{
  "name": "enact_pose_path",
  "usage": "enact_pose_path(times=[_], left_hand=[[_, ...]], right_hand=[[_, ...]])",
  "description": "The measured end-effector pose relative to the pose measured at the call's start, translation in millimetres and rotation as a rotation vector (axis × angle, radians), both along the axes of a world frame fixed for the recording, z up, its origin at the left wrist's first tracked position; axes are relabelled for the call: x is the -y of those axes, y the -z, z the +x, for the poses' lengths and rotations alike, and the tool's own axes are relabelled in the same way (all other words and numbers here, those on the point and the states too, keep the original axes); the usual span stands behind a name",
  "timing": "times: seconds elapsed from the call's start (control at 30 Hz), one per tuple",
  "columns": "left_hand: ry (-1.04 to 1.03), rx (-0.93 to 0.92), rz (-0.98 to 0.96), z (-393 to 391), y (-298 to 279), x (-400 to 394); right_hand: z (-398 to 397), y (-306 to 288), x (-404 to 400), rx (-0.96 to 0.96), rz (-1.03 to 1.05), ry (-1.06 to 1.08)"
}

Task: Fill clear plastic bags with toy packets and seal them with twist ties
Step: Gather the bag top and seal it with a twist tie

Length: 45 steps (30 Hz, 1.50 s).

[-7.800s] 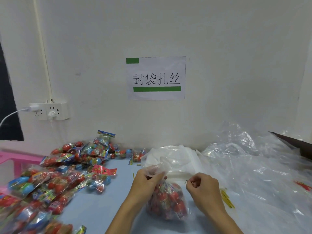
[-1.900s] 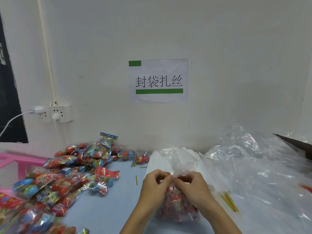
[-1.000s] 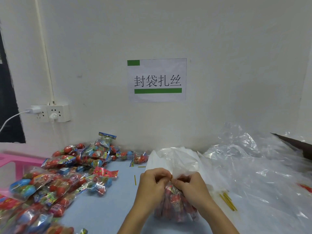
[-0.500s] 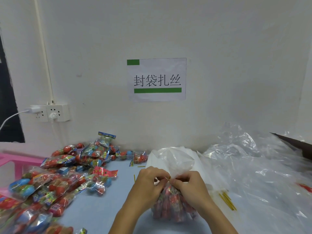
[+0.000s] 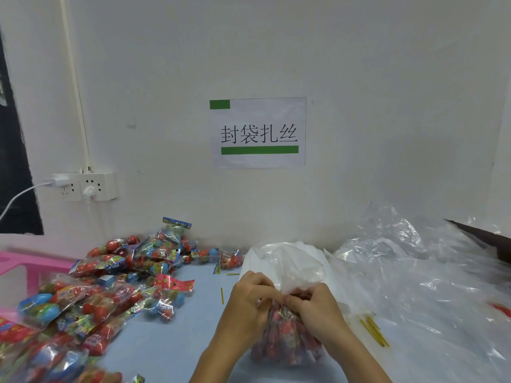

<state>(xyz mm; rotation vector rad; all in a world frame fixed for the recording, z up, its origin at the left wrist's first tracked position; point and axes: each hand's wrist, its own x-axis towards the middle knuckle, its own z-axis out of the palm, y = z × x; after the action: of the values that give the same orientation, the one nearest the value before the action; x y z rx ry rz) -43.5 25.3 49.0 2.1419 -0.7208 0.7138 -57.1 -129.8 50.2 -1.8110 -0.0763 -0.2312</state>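
Clear plastic bag [image 5: 284,334] stuffed with red toy packets stands on the pale blue tabletop [image 5: 171,346] at the near centre, its gathered neck [image 5: 297,275] rising between two hands. Left hand [image 5: 250,305] has its fingers curled in against the neck from the left, and right hand [image 5: 318,308] pinches the same spot from the right, thumb and forefinger tips meeting the left hand's; whether a tie lies between the fingers cannot be told, as the fingers hide that spot. Just behind the bag lies a flat white stack of plastic bags [image 5: 257,258], and to the right a crumpled heap of clear plastic sheeting [image 5: 414,277] covers the table out to the frame edge, with a dark brown edge [image 5: 486,239] poking out at the far right. One bundle of thin yellow twist ties [image 5: 374,331] lies near the right wrist, partly on the sheeting; two loose yellow ties [image 5: 222,295] lie apart on the bare table left of the hands. A large pile of loose toy packets [image 5: 110,286], red and blue eggs in printed film, too many and too overlapped to count, spreads over the left of the table up to the wall. A pink plastic frame [image 5: 30,265] shows at the left edge. On the white wall [image 5: 387,106] hang one paper sign [image 5: 258,132] with green bars and one white power strip [image 5: 84,186] with two plugs in it.
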Motion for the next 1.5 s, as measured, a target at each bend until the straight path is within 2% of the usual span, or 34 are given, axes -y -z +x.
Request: enact_pose_path(times=[0.23, 0.4, 0.57, 0.7, 1.03, 1.37, 1.5], left_hand=[[-0.055, -0.255, -0.304, -1, -1, 8], [-0.138, -0.332, -0.376, -2, -4, 11], [-0.168, -0.402, -0.317, -1, -2, 10], [-0.080, -0.453, -0.328, 0, -2, 9], [-0.070, -0.508, -0.338, 1, -4, 5], [0.019, -0.387, -0.163, 1, -13, -14], [-0.014, -0.287, -0.116, 2, -13, -15]], right_hand=[[0, 0, -2, 0.059, 0.011, 0.043], [0, 0, -6, 0.086, 0.009, 0.054], [-1, 2, -10, 0.079, 0.012, 0.108], [-1, 2, -11, 0.070, 0.017, 0.106], [-1, 0, -10, 0.080, 0.023, 0.090], [0, -1, -10, 0.102, -0.059, 0.049], [0, -1, -10, 0.116, -0.084, 0.044]])
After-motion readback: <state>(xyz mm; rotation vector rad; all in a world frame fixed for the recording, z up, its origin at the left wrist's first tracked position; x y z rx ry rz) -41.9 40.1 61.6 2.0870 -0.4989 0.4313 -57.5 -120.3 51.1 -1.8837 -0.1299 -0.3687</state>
